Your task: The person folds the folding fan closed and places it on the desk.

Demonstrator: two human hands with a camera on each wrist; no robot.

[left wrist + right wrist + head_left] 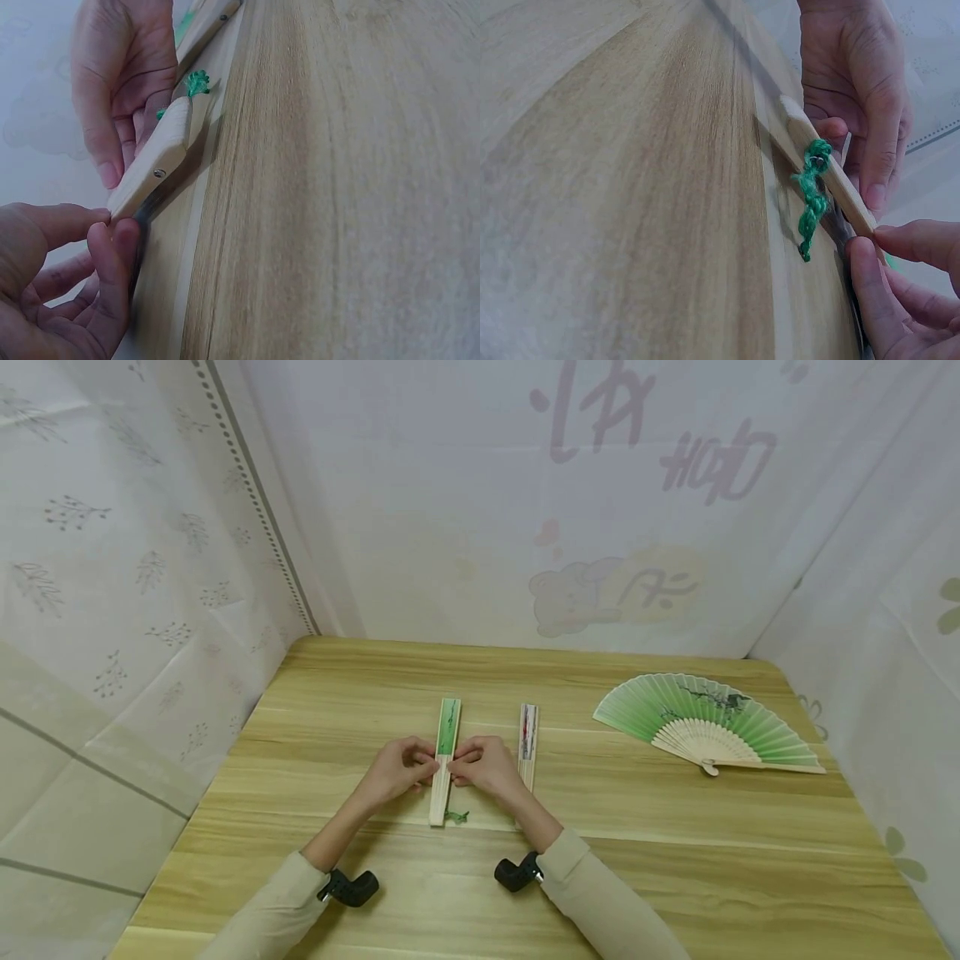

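A folded hand fan, with a green leaf section above and pale bamboo ribs below, stands between both hands near the table's middle. My left hand pinches its left edge between thumb and fingers. On the opposite edge, my right hand pinches it at about the same height. The fan's riveted end is tilted up off the table in the left wrist view. From that end hangs a knotted green cord. Partly behind my right wrist lies a second folded fan, its leaf whitish with red and dark marks.
A spread green fan with a dark branch print lies at the right of the wooden table. Printed cloth hangs behind the table and on both sides. Black devices are strapped at both wrists.
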